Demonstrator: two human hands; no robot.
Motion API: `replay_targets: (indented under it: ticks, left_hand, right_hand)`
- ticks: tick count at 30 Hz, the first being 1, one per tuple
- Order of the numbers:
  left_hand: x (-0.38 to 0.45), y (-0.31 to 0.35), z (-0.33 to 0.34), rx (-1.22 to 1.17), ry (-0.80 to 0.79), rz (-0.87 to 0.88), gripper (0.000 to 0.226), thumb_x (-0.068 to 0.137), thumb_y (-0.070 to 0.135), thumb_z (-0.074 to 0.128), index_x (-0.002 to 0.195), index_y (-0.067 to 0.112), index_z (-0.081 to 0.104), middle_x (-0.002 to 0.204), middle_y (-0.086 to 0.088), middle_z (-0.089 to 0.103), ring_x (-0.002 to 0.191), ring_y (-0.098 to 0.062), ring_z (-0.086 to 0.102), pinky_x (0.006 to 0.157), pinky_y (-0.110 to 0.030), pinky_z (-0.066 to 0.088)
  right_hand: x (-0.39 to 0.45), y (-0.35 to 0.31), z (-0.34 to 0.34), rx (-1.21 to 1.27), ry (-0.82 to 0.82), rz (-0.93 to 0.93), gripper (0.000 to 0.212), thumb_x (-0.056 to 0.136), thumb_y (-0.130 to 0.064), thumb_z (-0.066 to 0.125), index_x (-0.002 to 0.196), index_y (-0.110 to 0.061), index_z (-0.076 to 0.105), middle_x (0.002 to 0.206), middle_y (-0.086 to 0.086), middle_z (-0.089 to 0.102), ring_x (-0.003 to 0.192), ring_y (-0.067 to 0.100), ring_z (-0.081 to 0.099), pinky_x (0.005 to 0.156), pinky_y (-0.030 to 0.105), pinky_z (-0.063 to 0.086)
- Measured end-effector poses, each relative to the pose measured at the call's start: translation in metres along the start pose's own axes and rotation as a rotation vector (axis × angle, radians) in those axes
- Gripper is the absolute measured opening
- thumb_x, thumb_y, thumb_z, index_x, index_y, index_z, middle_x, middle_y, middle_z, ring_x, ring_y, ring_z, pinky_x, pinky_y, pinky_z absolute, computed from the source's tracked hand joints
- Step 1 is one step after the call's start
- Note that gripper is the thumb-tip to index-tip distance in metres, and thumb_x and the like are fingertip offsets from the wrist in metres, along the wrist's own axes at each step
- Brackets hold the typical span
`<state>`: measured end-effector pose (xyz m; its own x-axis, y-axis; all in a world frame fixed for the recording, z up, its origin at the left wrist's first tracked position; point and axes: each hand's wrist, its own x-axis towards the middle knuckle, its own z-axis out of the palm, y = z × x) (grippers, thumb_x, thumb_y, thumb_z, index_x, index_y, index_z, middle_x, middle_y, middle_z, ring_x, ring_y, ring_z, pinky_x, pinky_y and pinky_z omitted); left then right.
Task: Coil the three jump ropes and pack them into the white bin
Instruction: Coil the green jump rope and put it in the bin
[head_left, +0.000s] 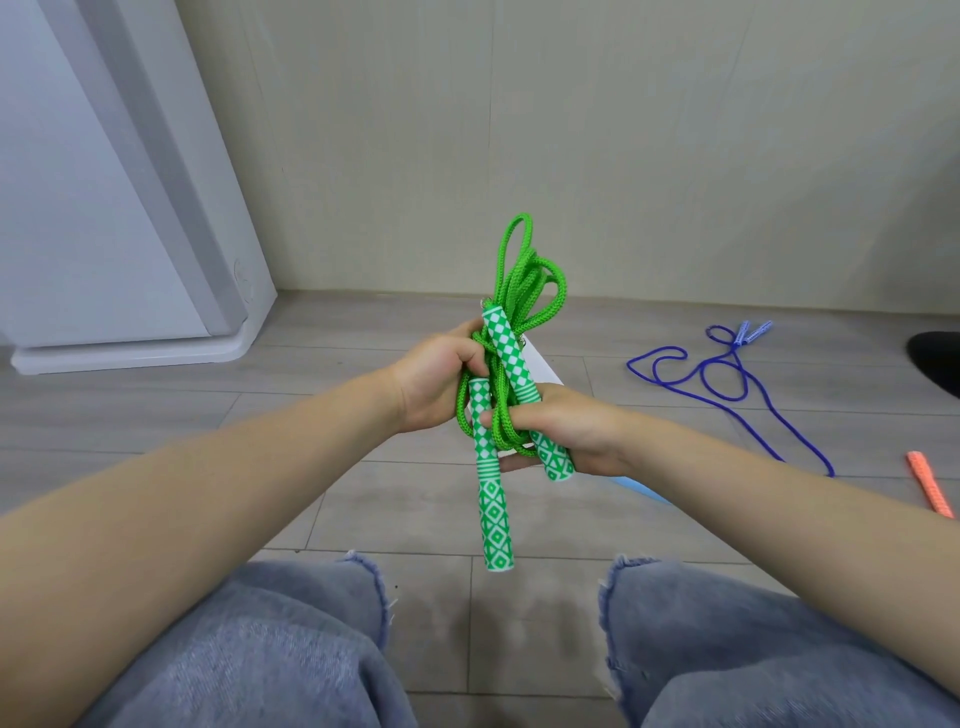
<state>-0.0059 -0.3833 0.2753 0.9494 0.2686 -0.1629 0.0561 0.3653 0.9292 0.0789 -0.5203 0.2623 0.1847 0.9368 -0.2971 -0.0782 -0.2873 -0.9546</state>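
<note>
Right now your left hand (439, 382) has its fingers curled round the bundled loops of the green jump rope (524, 291), gripping the cord near the top of the bundle. Your right hand (566, 431) holds the lower part, fingers wrapped round the cord and one of the green-and-white patterned handles (511, 358), which slants up between your two hands. The other handle (493, 499) hangs down below your hands, pointing toward your knees. Loops of green cord stick up above your left hand.

Behind your hands, mostly hidden by them, sits the white bin (540, 366) on the floor; only a corner of it shows, plus a pale blue edge under your right wrist. Off to your right, the blue jump rope (727, 387) lies uncoiled on the grey floor (156, 415), and just beyond it, at the frame's edge, an orange handle (930, 488) shows. Your legs in torn grey jeans (270, 649) fill the bottom of the view.
</note>
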Motion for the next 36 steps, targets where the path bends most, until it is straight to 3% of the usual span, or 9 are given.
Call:
replay_targets:
  ticks: [3,6,11,16,20,24,27,32,36]
  left_hand:
    - [0.0,-0.005,0.0,0.241,0.053,-0.004,0.039,0.087,-0.002,0.035,0.116,0.012,0.057,0.093,-0.004,0.063,0.083,-0.017,0.059,0.077,-0.032,0.049]
    - [0.0,-0.008,-0.006,0.36,0.089,-0.09,0.014,0.094,0.013,0.048,0.104,0.015,0.058,0.091,-0.001,0.065,0.08,-0.013,0.063,0.09,-0.039,0.053]
    - [0.004,-0.021,-0.001,0.463,0.0,-0.189,0.044,0.091,0.029,0.064,0.126,0.004,0.052,0.121,-0.014,0.065,0.105,-0.023,0.066,0.091,-0.035,0.054]
    - [0.006,-0.023,0.001,0.565,0.052,-0.149,0.026,0.092,0.013,0.059,0.116,0.002,0.06,0.112,-0.014,0.069,0.095,-0.018,0.067,0.09,-0.034,0.055]
    - [0.001,-0.01,-0.001,0.61,0.044,-0.134,0.016,0.091,0.01,0.054,0.105,0.013,0.06,0.1,-0.002,0.069,0.09,-0.012,0.064,0.086,-0.031,0.053]
    - [-0.003,-0.005,-0.004,0.603,0.038,-0.142,0.013,0.092,0.009,0.052,0.101,0.016,0.059,0.099,0.001,0.068,0.093,-0.011,0.062,0.085,-0.031,0.051]
    - [-0.003,-0.005,-0.006,0.538,0.024,-0.156,0.014,0.092,0.007,0.052,0.1,0.016,0.059,0.101,-0.001,0.067,0.095,-0.013,0.062,0.091,-0.034,0.05]
    - [0.001,-0.009,-0.006,0.366,-0.018,-0.182,0.02,0.091,0.006,0.054,0.109,0.012,0.061,0.106,-0.004,0.066,0.092,-0.017,0.063,0.096,-0.038,0.049]
    - [0.002,-0.011,-0.003,0.428,-0.045,-0.198,0.039,0.09,0.017,0.062,0.127,0.006,0.054,0.115,-0.008,0.066,0.099,-0.019,0.064,0.095,-0.035,0.049]
  right_hand:
    - [0.0,-0.001,-0.003,-0.04,0.113,0.006,0.012,0.094,-0.01,0.057,0.101,-0.014,0.066,0.093,0.004,0.069,0.087,0.019,0.066,0.069,0.03,0.059]
    - [0.002,0.0,-0.009,-0.104,0.263,0.029,0.014,0.093,-0.007,0.052,0.096,-0.015,0.062,0.09,0.005,0.067,0.081,0.02,0.064,0.061,0.026,0.058]
    - [0.007,0.011,-0.01,-0.214,0.331,0.089,0.011,0.091,-0.007,0.049,0.094,-0.01,0.059,0.081,0.008,0.058,0.063,0.015,0.052,0.05,0.024,0.044]
    - [0.002,0.007,-0.013,-0.153,0.236,0.084,0.017,0.088,0.002,0.052,0.095,-0.01,0.062,0.086,0.008,0.062,0.07,0.015,0.057,0.056,0.025,0.05]
    - [-0.001,0.003,-0.014,-0.08,0.221,0.038,0.025,0.085,0.007,0.046,0.097,-0.007,0.063,0.09,0.01,0.067,0.081,0.021,0.063,0.078,0.039,0.059]
    - [-0.002,0.002,-0.018,-0.095,0.262,0.016,0.019,0.088,0.002,0.051,0.094,-0.008,0.065,0.083,0.005,0.07,0.07,0.016,0.063,0.08,0.044,0.058]
    - [-0.003,0.0,-0.021,-0.143,0.256,0.015,0.014,0.089,0.001,0.056,0.094,-0.006,0.067,0.087,0.009,0.071,0.075,0.02,0.064,0.088,0.049,0.054]
    - [-0.005,-0.004,-0.022,-0.222,0.232,0.017,0.011,0.089,-0.004,0.059,0.089,-0.014,0.065,0.064,-0.009,0.067,0.057,0.004,0.059,0.07,0.033,0.059]
    - [-0.006,0.0,-0.026,-0.277,0.23,0.03,0.011,0.088,-0.007,0.062,0.093,-0.016,0.065,0.067,-0.01,0.067,0.055,0.003,0.061,0.068,0.033,0.059]
